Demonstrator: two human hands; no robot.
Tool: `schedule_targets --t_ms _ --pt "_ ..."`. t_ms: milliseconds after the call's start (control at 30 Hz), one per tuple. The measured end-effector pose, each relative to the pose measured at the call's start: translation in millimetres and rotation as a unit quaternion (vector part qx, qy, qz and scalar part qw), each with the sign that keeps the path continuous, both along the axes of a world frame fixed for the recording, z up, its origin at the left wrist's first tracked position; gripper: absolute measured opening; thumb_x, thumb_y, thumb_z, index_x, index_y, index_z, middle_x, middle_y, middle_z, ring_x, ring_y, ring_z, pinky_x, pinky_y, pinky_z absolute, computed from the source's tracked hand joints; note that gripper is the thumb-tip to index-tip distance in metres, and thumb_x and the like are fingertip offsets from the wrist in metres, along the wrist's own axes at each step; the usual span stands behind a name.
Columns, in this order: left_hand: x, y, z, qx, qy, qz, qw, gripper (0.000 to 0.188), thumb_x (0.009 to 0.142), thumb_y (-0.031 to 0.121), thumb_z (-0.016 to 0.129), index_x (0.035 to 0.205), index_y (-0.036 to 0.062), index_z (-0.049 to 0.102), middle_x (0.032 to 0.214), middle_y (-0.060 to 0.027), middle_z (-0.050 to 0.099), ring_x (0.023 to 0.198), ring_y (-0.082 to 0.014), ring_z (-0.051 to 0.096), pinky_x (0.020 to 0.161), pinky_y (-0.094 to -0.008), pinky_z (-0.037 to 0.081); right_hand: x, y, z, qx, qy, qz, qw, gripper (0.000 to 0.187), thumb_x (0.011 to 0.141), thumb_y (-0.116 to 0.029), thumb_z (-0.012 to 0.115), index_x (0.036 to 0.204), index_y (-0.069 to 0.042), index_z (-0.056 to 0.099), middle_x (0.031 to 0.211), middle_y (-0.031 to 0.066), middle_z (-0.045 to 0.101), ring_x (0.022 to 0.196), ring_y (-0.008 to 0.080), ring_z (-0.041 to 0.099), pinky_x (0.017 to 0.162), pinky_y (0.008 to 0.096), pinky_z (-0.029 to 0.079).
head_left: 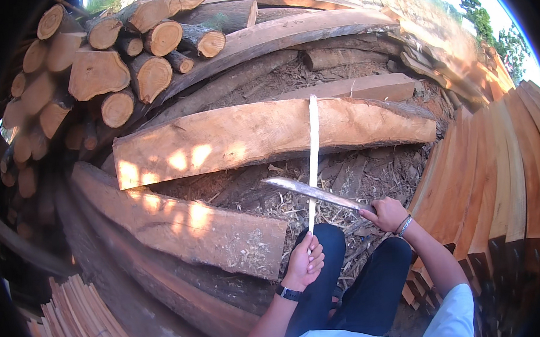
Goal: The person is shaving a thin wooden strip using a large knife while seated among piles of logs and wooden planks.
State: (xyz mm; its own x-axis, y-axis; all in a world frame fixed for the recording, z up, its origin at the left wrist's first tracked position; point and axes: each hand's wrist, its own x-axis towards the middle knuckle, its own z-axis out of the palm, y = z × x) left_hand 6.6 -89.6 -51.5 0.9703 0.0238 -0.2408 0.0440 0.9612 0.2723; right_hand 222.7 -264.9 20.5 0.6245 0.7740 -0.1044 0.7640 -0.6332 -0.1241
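My left hand (305, 262) is closed around the lower end of a thin pale wooden stick (314, 142), which stands nearly upright in front of my knees. The stick's upper part crosses in front of a thick sawn slab (243, 132); I cannot tell whether its tip rests on the wood. In my right hand (387, 215) is a machete (320, 193), its long blade pointing left. The blade crosses the stick a little above my left fist and appears to lie against it. The machete's handle is mostly hidden by my fingers.
A second slab (193, 224) with shavings on it lies left of my knees. Wood chips (350, 182) cover the ground ahead. Cut logs (152, 74) are piled at the far left, stacked planks (490, 175) stand close on the right, and bundled thin strips (85, 321) lie at lower left.
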Motion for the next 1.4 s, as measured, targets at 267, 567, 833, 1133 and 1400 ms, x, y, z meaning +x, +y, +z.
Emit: schedule_targets --t_ms 267,567,833,1133,1400 --pt "-6.8 10.7 -1.5 -0.004 -0.003 -0.002 1.000 0.039 0.105 0.037 0.033 0.074 0.0130 0.039 0.052 0.0039 0.029 0.034 -0.0064 0.025 0.031 -0.0201 0.022 -11.0 -7.4 -1.1 -0.036 0.008 0.048 0.998 0.071 0.091 -0.065 0.043 0.074 0.000 0.067 0.064 0.0240 0.063 0.068 0.0421 0.065 0.068 0.0498 0.053" --pt "-4.5 7.2 -1.3 -0.006 0.000 -0.003 1.000 0.038 0.105 0.036 0.035 0.075 0.0130 0.039 0.052 0.0043 0.028 0.034 -0.0060 0.024 0.032 -0.0208 0.020 5.2 -2.5 -3.9 0.001 0.027 -0.002 1.000 0.072 0.091 -0.063 0.044 0.073 0.002 0.067 0.066 0.0254 0.063 0.070 0.0423 0.065 0.071 0.0496 0.053" --pt "0.1 3.2 1.3 -0.013 0.006 -0.004 1.000 0.039 0.106 0.036 0.033 0.075 0.0124 0.039 0.051 0.0037 0.029 0.034 -0.0061 0.025 0.031 -0.0199 0.022 -3.9 -7.3 8.0 -0.021 -0.003 0.007 1.000 0.071 0.092 -0.063 0.044 0.072 0.002 0.065 0.064 0.0250 0.062 0.067 0.0415 0.065 0.068 0.0485 0.053" --pt "-5.5 7.8 0.0 0.013 0.012 -0.004 1.000 0.039 0.106 0.036 0.032 0.075 0.0127 0.039 0.051 0.0038 0.029 0.034 -0.0059 0.025 0.031 -0.0199 0.021 -16.1 -9.8 15.7 -0.033 -0.010 0.060 0.998 0.072 0.091 -0.065 0.043 0.072 0.001 0.065 0.063 0.0232 0.062 0.066 0.0410 0.065 0.066 0.0485 0.053" --pt "-34.9 14.2 10.0 0.062 0.053 -0.025 0.996 0.039 0.106 0.034 0.031 0.074 0.0136 0.039 0.050 0.0042 0.027 0.032 -0.0060 0.022 0.030 -0.0204 0.020 -5.3 4.1 -1.3 -0.020 0.053 0.003 0.998 0.074 0.093 -0.063 0.041 0.075 0.003 0.067 0.069 0.0251 0.064 0.074 0.0422 0.066 0.072 0.0489 0.054"
